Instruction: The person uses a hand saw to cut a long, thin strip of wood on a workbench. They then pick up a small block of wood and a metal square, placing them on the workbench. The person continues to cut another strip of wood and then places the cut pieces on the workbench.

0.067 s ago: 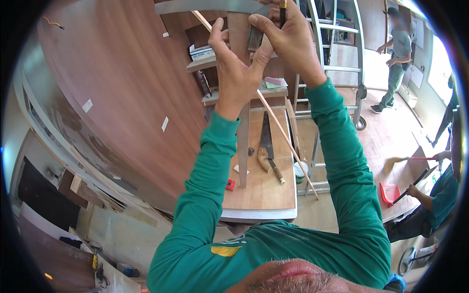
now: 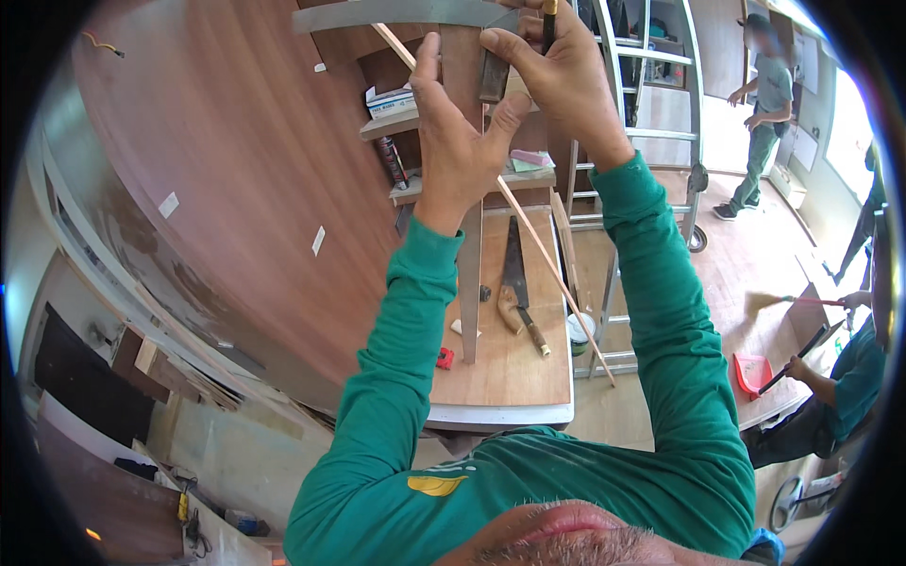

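L hand (image 2: 460, 146): fingers spread by wood strip (image 2: 461, 66); can't tell if gripping.
R hand (image 2: 571, 90): you're pinching metal sq. (image 2: 411, 12) w/ pencil (image 2: 548, 33).
Metal sq.: may tilt if your thumb eases.

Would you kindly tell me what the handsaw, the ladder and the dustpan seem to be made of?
Handsaw: dark, dull blade, probably steel; tan, mottled handle, likely wood. Ladder: silvery grey, satin rails, perhaps aluminium. Dustpan: smooth, evenly red, apparently plastic.
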Available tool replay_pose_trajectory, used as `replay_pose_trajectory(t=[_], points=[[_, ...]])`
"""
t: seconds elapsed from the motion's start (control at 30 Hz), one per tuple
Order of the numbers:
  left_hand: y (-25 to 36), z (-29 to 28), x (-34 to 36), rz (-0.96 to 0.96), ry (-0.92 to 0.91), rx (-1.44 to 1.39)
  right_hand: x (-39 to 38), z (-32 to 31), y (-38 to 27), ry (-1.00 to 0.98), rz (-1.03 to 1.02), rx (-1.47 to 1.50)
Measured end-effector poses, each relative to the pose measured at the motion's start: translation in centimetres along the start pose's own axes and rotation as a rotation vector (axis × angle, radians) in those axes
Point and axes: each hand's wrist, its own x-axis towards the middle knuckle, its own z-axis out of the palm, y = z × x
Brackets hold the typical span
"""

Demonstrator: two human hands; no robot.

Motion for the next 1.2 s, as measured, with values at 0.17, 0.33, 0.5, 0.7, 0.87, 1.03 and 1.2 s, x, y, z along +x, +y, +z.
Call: replay_pose_trajectory(t=[0.17, 0.33, 0.5, 0.7, 0.87, 1.03, 1.2], points=[[-0.1, 0.3, 0.0, 0.051, -0.041, 0.095, 0.3, -0.6, -1.4, -0.052, -0.025, -0.012], [2.2, -0.2, -0.2, 0.011, -0.001, 0.136, -0.4, -0.1, -3.4, 0.022, -0.089, -0.257], [2.2, 0.6, -0.2, -0.007, 0.058, 0.193, -0.3, -0.8, -3.6, -0.018, -0.052, -0.212], [3.3, 0.8, -0.2, -0.048, 0.083, 0.252, -0.6, -0.8, -4.3, -0.017, -0.054, -0.198], [3.5, 0.5, 0.0, -0.069, 0.080, 0.244, -0.6, -0.8, -5.0, -0.033, -0.049, -0.220], [3.6, 0.4, -0.1, -0.124, 0.034, 0.204, -0.7, -0.8, -4.7, -0.035, -0.068, -0.221], [3.4, 0.1, 0.0, -0.055, 0.031, 0.241, -0.7, -0.5, -4.7, -0.054, -0.052, -0.152]])
